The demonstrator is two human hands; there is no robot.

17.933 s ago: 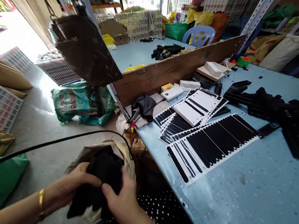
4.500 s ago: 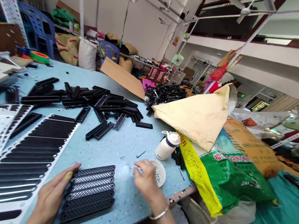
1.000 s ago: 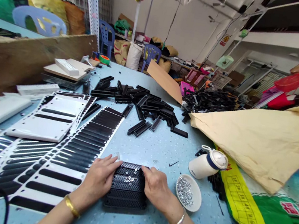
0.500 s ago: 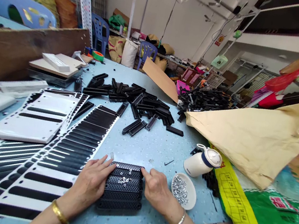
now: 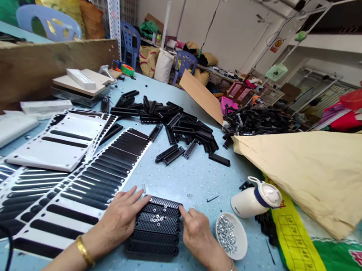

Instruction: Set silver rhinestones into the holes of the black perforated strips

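Here, on the speckled light-blue tabletop [image 5: 195, 174], near its front edge, lie black mesh-patterned plastic strips [image 5: 155, 237]; the left hand [image 5: 121, 214], fingers spread, and right hand [image 5: 197, 235], grip unclear, touch opposite ends; silvery metal rings [image 5: 160, 219] dot them

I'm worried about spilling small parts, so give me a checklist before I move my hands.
Left hand at the left side of the black pieces: ok.
Right hand at their right side: ok.
Black pieces side by side: ok.
Top surface free of loose silvery rings: not ok, several lie there.
White bowl upright: ok.
Rings seated in holes: cannot tell, too small.
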